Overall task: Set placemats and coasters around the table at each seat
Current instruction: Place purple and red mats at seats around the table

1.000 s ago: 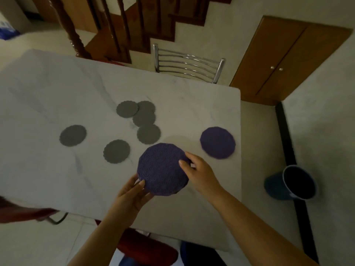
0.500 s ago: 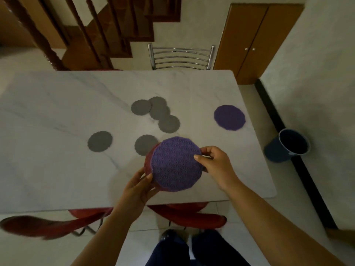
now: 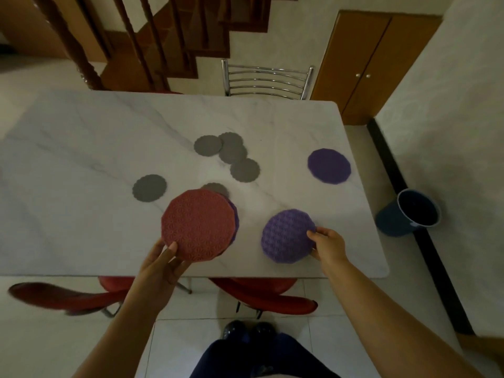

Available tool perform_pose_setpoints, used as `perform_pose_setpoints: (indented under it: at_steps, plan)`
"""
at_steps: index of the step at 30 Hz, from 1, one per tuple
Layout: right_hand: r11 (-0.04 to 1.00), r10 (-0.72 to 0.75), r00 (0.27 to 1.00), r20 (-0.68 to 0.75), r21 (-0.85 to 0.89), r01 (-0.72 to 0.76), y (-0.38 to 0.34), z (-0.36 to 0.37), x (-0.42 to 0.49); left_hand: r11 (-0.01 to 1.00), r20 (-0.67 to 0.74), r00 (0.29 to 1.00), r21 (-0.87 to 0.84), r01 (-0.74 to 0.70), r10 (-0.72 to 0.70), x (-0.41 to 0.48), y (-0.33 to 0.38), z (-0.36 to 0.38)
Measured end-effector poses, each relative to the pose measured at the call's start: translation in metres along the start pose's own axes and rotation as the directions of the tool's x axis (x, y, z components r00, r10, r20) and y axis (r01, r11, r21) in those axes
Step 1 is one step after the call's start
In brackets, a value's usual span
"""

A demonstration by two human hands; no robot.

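My left hand grips a small stack of round placemats over the near middle of the white marble table. A red placemat tops the stack, and a purple edge peeks out beneath it. My right hand pinches a separate purple placemat by its right rim, low over the near right part of the table. Another purple placemat lies flat near the right edge. Several grey scalloped coasters are scattered mid-table, one lying apart to the left.
A chrome-backed chair stands at the far side. Red chair seats are tucked under the near edge, with another red seat to the left. A dark blue bucket sits on the floor by the right wall. Wooden stairs rise behind.
My right hand has pulled the top purple placemat off the stack and carried it to the right, which uncovered the red placemat in my left hand. The view has tilted further down.
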State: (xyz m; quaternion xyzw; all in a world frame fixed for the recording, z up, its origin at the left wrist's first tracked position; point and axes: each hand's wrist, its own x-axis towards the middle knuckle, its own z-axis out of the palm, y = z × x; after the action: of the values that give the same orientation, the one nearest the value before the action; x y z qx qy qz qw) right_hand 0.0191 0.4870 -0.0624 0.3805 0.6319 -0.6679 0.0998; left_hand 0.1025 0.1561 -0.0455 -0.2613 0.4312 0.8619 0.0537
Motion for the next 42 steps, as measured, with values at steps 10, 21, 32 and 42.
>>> perform_pose_setpoints:
  at_steps: [10,21,32,42]
  plan:
    - [0.931,-0.171,0.984,-0.049,-0.336,0.145,0.016,0.014,0.029,1.0,-0.1,0.995,0.004,0.03,-0.03,-0.023,-0.017,-0.004]
    - [0.71,-0.235,0.959,0.157,-0.646,0.28,0.01,0.002,0.039,1.0,-0.083,0.996,-0.015,0.024,-0.025,-0.02,-0.022,0.013]
    - [0.438,-0.241,0.774,0.586,-0.646,0.625,-0.034,0.041,-0.001,0.998,-0.049,0.999,-0.054,0.01,-0.013,-0.006,-0.03,0.019]
    - [0.46,-0.288,0.689,0.665,-0.535,0.708,-0.013,0.168,-0.075,1.0,0.026,0.999,-0.005,-0.023,0.023,0.027,0.025,-0.04]
